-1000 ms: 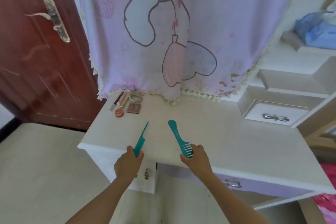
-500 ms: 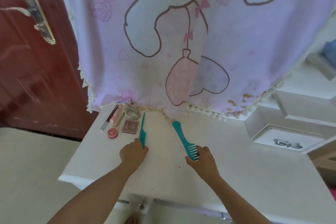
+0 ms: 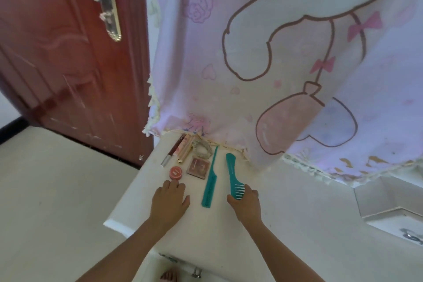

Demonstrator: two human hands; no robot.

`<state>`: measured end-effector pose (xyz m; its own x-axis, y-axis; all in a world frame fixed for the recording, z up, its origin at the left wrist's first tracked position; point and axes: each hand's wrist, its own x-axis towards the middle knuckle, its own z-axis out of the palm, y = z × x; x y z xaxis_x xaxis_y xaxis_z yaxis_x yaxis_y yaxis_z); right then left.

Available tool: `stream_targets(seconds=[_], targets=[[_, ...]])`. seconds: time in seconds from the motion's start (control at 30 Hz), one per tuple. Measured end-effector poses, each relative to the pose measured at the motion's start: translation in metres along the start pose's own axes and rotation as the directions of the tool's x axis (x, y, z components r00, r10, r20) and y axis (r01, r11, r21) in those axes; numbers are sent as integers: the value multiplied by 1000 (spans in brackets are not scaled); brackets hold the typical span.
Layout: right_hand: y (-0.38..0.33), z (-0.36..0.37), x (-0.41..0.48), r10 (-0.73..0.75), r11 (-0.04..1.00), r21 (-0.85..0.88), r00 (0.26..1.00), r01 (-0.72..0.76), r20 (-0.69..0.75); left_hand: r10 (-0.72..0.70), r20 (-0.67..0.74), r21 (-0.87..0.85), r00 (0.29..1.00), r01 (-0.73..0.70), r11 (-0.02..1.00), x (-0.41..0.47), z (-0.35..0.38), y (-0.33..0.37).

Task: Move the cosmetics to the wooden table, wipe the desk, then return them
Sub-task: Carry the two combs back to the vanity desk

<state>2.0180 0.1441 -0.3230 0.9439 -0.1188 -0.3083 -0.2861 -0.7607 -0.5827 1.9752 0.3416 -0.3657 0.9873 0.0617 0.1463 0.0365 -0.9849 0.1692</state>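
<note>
On the white desk [image 3: 286, 224] a thin teal tail comb [image 3: 209, 184] lies flat, free of any hand. My left hand [image 3: 170, 200] rests just left of it with fingers relaxed, fingertips near a small round red pot [image 3: 175, 172]. My right hand [image 3: 246, 201] grips the toothed end of a wide teal comb [image 3: 234, 176], whose handle points toward the curtain. Behind them lie a square pink compact [image 3: 198, 168], a hair scrunchie [image 3: 202, 149] and a few slim tubes [image 3: 180, 150] at the back left corner.
A pink cartoon-print cloth [image 3: 286, 64] hangs over the back of the desk, its fringe touching the top. A dark red door [image 3: 68, 64] stands to the left. White shelves and a drawer [image 3: 393, 215] sit at the right. The desk's left edge drops to the pale floor [image 3: 57, 201].
My left hand let go of the tail comb, which now lies on the desk, and moved left toward the red pot. My right hand moved forward still holding the wide comb.
</note>
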Motion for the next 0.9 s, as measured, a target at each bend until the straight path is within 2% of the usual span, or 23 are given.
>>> stream_targets(seconds=[0.23,0.33,0.43,0.57,0.73,0.8,0.9], targets=[[-26,39,4,70,997,-9,997,-70,-18,16,-28,-65,999,-18,998,-21,8,-29],[-27,43,3,67,993,-100,998,-68,-14,8,-4,-74,1000,-8,997,-22,6,-30],[-26,42,2,35,982,-183,999,-35,-2,16,57,-118,998,-9,993,-22,2,-30],[-29,39,4,9,980,-199,1000,-4,24,17,121,-111,993,-3,994,-21,-2,-31],[-25,31,-2,-86,960,-260,993,103,76,21,265,-128,964,14,992,-24,-15,-28],[-22,26,-7,-120,952,-272,989,141,91,-9,288,-134,957,50,990,-23,-18,-28],[-13,14,-14,-179,937,-285,978,202,106,-78,207,-175,975,115,978,-23,-26,-21]])
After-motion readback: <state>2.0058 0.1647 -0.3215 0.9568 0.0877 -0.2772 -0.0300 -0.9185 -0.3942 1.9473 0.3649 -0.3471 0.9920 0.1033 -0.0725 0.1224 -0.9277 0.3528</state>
